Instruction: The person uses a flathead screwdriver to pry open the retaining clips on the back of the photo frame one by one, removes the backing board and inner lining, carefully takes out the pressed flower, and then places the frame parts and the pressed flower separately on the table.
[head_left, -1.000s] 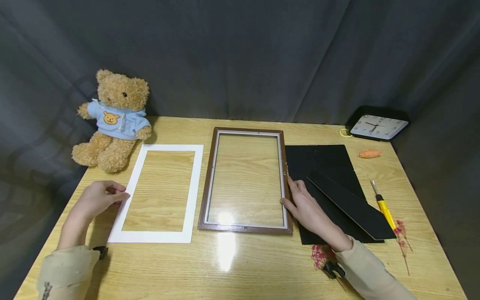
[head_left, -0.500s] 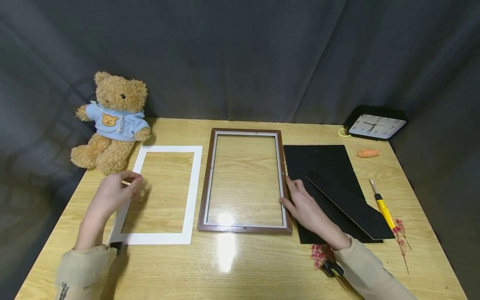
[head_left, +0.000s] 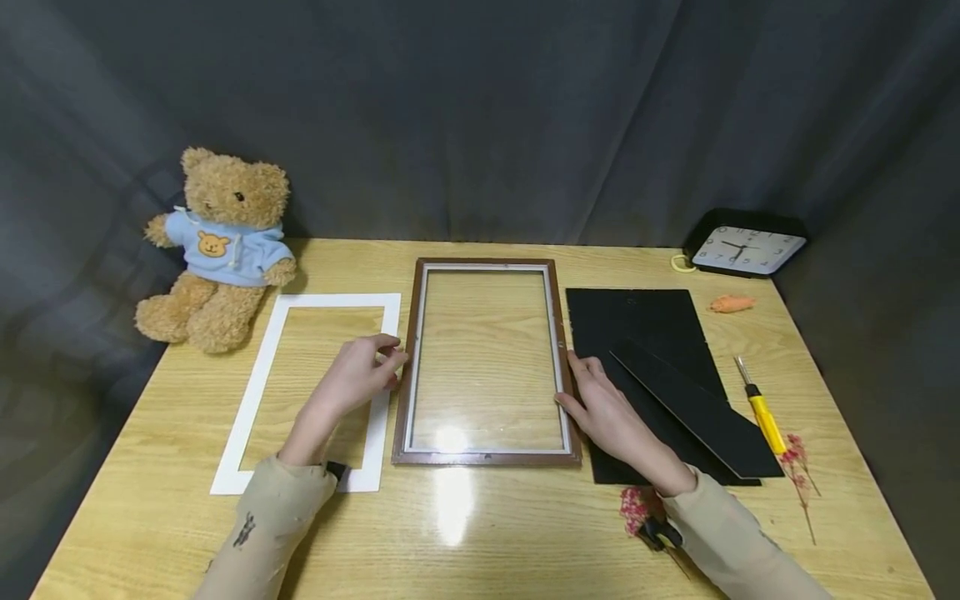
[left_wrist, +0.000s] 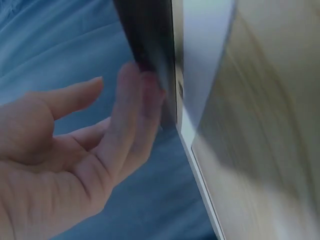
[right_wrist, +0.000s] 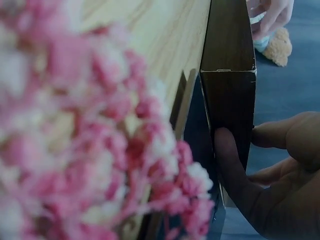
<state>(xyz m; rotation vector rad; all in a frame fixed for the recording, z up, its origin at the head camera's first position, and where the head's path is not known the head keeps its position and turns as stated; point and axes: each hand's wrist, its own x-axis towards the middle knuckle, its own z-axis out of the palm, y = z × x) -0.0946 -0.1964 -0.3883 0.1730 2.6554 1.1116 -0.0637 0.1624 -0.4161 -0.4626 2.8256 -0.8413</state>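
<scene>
A brown picture frame point(head_left: 487, 459) with a silver inner edge lies mid-table; light reflects off the clear pane in it. My right hand point(head_left: 611, 417) grips its right side, thumb on the top face and a finger along the outer side point(right_wrist: 227, 95). My left hand point(head_left: 352, 377) is at the frame's left side, above the right strip of a white rectangular mat point(head_left: 250, 408). In the left wrist view its fingertips overlap the frame's dark side point(left_wrist: 150, 40), while the thumb stands apart from them.
Right of the frame lies a black backing board point(head_left: 645, 321) with a raised black stand flap point(head_left: 705, 417). Beyond are a yellow-handled screwdriver point(head_left: 763, 414), pink dried flowers point(head_left: 797, 461), a small orange object point(head_left: 732, 304) and a clock point(head_left: 748, 250). A teddy bear point(head_left: 232, 250) sits back left.
My left hand has left the mat's left edge and crossed over it to the right, up to the picture frame. My right hand has kept its grip on the frame.
</scene>
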